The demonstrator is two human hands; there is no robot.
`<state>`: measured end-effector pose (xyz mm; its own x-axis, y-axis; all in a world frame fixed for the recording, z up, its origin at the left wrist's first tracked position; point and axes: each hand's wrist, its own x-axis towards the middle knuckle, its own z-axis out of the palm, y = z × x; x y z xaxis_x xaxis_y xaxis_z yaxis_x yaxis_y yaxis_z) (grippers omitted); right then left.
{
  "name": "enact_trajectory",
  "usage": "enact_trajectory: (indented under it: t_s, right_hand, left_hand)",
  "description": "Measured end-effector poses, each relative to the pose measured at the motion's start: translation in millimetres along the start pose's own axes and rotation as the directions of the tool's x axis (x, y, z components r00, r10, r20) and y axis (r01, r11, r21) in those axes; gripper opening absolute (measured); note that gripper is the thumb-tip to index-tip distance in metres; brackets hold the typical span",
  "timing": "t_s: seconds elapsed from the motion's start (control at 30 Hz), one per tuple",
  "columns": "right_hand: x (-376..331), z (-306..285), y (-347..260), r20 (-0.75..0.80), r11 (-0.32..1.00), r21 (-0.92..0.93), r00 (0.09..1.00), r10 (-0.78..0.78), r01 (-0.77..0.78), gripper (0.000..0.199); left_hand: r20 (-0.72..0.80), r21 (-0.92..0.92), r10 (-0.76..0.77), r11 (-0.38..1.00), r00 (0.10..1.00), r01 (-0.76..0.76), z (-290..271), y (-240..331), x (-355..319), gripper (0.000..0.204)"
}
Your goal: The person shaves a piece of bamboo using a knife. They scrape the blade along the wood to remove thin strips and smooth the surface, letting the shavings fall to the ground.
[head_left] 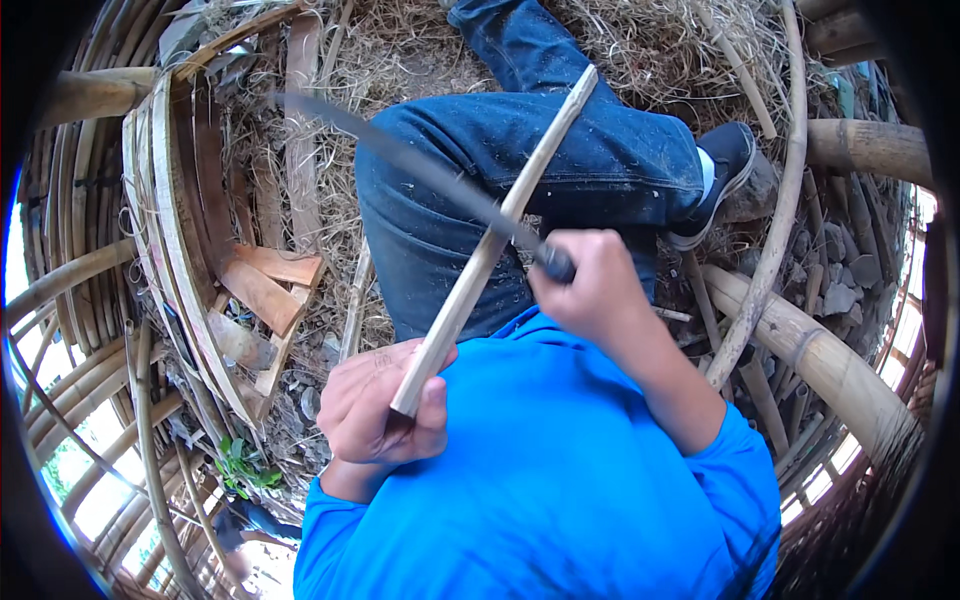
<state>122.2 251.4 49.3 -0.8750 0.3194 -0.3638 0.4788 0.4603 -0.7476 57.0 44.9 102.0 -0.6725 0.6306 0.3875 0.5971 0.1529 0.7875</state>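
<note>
My left hand [375, 405] is closed around the lower end of a pale, straight wooden stick [455, 305], which slants up and to the right across my lap. In my right hand [595, 285] is the dark handle of a long machete [420, 165]. Its grey blade points to the upper left and crosses the stick near the middle; the tip is blurred. Whether the edge is touching the wood I cannot tell. Both hands are in front of my blue shirt, above my legs in jeans [430, 240].
Wood shavings [385, 50] litter the ground around my legs. Long split strips [165, 200] and short flat wood pieces [265, 285] lie at the left. Bamboo poles [820, 365] and a thin branch [785, 200] run along the right, near stones [840, 295]. A bamboo slat wall stands at the left.
</note>
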Motion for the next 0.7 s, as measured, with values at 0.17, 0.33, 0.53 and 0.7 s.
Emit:
enact_trajectory:
  t_s: [0.17,0.33,0.53,0.7]
  right_hand:
    - [14.7,-3.9,21.5,-0.03,0.993,-0.025,0.993,0.116,-0.117,0.019]
    - [14.4,-6.9,22.9,-0.046,0.992,-0.059,0.993,0.111,-0.114,0.022]
    - [4.0,-9.7,6.8,-0.001,0.996,-0.067,0.998,0.067,-0.067,0.021]
    - [26.9,-5.8,56.4,-0.155,0.995,0.043,0.984,0.092,-0.086,0.02]
  left_hand:
    - [0.043,0.095,-0.082,0.993,0.996,0.077,3.7,-6.4,-5.7,0.007]
    - [0.033,0.055,-0.048,0.997,0.998,0.046,-4.1,3.8,-7.0,0.009]
    - [0.026,0.015,-0.003,1.0,1.0,0.003,-0.4,0.2,-0.7,0.01]
    - [0.052,0.059,-0.025,0.998,0.998,0.022,1.0,-2.1,-6.6,0.01]
